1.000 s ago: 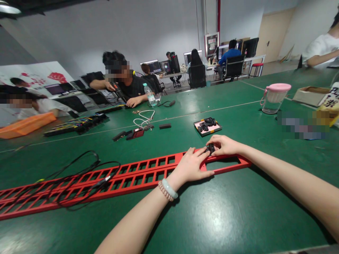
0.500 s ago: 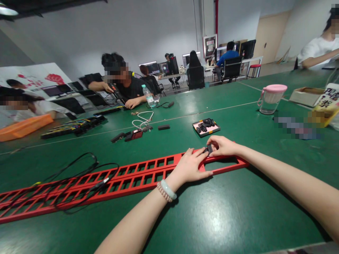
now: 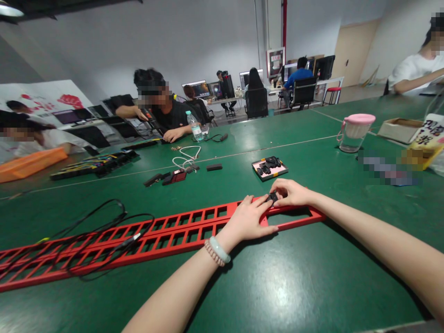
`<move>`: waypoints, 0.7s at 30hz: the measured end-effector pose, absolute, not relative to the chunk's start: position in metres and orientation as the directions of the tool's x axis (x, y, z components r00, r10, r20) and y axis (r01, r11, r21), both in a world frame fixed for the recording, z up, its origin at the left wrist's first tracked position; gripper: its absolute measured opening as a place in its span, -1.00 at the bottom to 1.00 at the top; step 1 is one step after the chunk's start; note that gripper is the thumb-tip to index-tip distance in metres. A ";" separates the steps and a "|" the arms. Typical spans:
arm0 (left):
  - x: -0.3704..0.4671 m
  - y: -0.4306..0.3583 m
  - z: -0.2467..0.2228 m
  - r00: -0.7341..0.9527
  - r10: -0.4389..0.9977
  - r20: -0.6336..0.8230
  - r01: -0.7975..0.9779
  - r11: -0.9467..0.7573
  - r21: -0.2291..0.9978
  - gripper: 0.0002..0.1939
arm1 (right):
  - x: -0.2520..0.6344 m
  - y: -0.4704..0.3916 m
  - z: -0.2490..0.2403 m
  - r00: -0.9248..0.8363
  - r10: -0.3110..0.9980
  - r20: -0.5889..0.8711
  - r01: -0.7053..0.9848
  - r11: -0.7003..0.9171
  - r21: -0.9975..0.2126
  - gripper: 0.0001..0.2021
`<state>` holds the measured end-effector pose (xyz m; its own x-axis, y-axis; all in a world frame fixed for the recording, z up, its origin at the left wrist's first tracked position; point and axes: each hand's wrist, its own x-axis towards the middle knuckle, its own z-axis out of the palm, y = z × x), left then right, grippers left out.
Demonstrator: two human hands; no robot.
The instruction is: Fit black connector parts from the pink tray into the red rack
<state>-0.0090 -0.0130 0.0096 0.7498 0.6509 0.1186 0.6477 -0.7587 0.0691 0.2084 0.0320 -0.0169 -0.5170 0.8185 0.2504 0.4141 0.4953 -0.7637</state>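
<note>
A long red frame with rows of rectangular openings lies across the green table. My left hand rests on its right part with fingers spread, the fingertips touching a small black part. From the right, my right hand pinches that same part between thumb and fingers at the frame's far edge. Just beyond my hands sits a shallow tray of black pieces. Black cables lie over the left part of the frame.
Black blocks and a white cable lie further back. A bottle stands near a person working opposite. At right are a pink-lidded cup, an open box and a yellow-white bag. An orange tray is at far left.
The black part between my fingers has tilted down and now looks flatter against the frame. Both hands have stayed in nearly the same place.
</note>
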 end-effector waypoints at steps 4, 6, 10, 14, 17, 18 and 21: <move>-0.009 -0.013 0.009 0.751 0.650 0.117 0.646 -0.760 0.073 -0.22 | 0.209 0.033 -0.015 -0.533 0.810 0.245 0.413 0.502 -0.760 -0.67; -0.010 -0.013 0.009 0.750 0.652 0.114 0.648 -0.758 0.075 -0.22 | 0.209 0.033 -0.014 -0.539 0.808 0.239 0.413 0.501 -0.761 -0.67; -0.010 -0.012 0.008 0.750 0.652 0.112 0.648 -0.758 0.072 -0.21 | 0.209 0.032 -0.013 -0.534 0.814 0.228 0.416 0.487 -0.768 -0.66; -0.010 -0.012 0.008 0.755 0.647 0.111 0.644 -0.762 0.066 -0.20 | 0.208 0.032 -0.014 -0.527 0.822 0.216 0.430 0.477 -0.766 -0.65; -0.010 -0.011 0.007 0.755 0.646 0.111 0.643 -0.763 0.067 -0.21 | 0.208 0.032 -0.014 -0.526 0.822 0.217 0.424 0.475 -0.771 -0.66; -0.010 -0.011 0.007 0.756 0.645 0.110 0.642 -0.764 0.067 -0.20 | 0.208 0.032 -0.015 -0.526 0.822 0.219 0.421 0.475 -0.773 -0.66; -0.011 -0.011 0.006 0.757 0.644 0.110 0.641 -0.765 0.063 -0.20 | 0.208 0.031 -0.016 -0.524 0.822 0.222 0.414 0.474 -0.777 -0.66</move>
<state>-0.0107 -0.0113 0.0065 0.7569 0.6441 0.1100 0.6414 -0.7646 0.0632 0.2077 0.0314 -0.0160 -0.5245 0.8219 0.2223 0.4141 0.4744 -0.7768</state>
